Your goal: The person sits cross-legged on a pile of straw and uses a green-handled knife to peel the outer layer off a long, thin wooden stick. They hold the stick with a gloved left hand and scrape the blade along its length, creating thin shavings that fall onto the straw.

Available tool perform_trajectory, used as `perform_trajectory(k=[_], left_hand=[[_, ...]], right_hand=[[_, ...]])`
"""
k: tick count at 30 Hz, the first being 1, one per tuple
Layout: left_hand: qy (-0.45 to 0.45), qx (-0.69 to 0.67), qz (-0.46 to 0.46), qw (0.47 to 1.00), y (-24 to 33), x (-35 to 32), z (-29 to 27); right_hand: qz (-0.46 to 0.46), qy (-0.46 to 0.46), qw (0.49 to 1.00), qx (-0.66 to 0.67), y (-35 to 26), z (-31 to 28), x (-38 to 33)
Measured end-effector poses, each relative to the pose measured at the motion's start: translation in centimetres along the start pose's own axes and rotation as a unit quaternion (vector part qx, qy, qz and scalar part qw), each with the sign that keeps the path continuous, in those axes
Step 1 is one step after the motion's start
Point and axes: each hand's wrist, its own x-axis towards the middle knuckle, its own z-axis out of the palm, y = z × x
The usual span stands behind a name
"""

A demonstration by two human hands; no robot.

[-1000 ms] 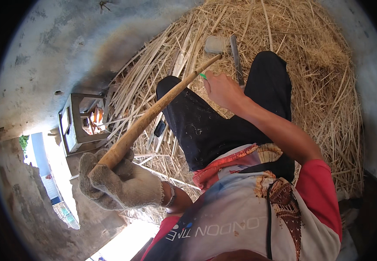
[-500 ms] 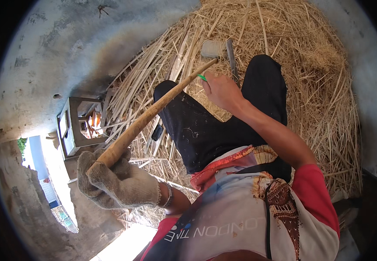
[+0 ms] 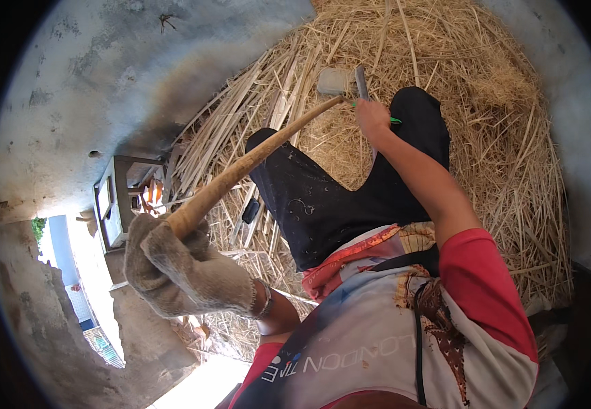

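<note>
My left hand (image 3: 183,273), in a thick grey-beige knitted glove, is closed round the thick lower end of a long, smooth tan wooden stick (image 3: 254,161). The stick slants up and right across my left thigh, its thin end beside my other hand. My bare right hand (image 3: 373,120) is closed between my knees, with bits of something green showing on both sides of the fist. What that green thing is cannot be made out. A flat grey metal strip (image 3: 361,82), perhaps a blade, projects beyond my knuckles; my hand covers part of it.
A heap of dry straw (image 3: 493,136) lies under and around my legs, with long flat strips on its left. Beyond my hands rests a pale grey block (image 3: 333,81). Beside my left thigh is a small black object (image 3: 249,210). A wooden frame (image 3: 122,201) stands by the worn wall (image 3: 125,82).
My right hand has moved right, away from the stick's thin end, and is now over the grey metal strip. My gloved left hand still holds the stick, which has shifted only slightly.
</note>
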Motion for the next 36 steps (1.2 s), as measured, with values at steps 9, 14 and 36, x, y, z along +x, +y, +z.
perform_trajectory(k=[9, 14, 36], left_hand=[[-0.035, -0.08, 0.034, 0.996, -2.9, 1.5, -1.5], [-0.163, -0.174, 0.083, 0.968, -5.8, 2.6, -3.8], [-0.195, -0.194, 0.086, 0.958, -4.5, 1.4, -3.2]], right_hand=[[-0.179, -0.009, 0.901, 0.394, -9.9, -12.7, -12.2], [-0.214, 0.022, 0.915, 0.341, -10.3, -16.4, -17.9], [-0.168, 0.073, 0.931, 0.315, -7.5, -6.9, -13.4]])
